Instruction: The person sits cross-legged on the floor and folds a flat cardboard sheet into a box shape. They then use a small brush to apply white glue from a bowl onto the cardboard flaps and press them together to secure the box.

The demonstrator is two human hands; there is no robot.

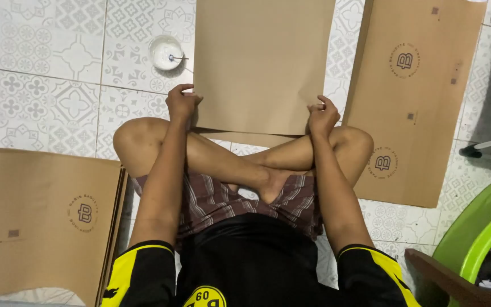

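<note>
Folding step in hand: left hand (182, 102) and right hand (322, 116) each pinch the near edge of a plain brown paper sheet (262, 62) lying on the tiled floor (41, 68) ahead of crossed legs. Judged next: an even, aligned crease. Glue bowl (166, 52) nearby; printed stacks (44, 222) flank.

Hands (182, 102) (322, 116) pinned at near edge of brown sheet (262, 62). Crossed legs (240, 162) block the way back toward the body. White bowl (166, 52) stands just off the sheet's left corner. Paper stacks flank left (41, 222) and right (416, 102). Bare floor tile (46, 74) far left is passable.
</note>
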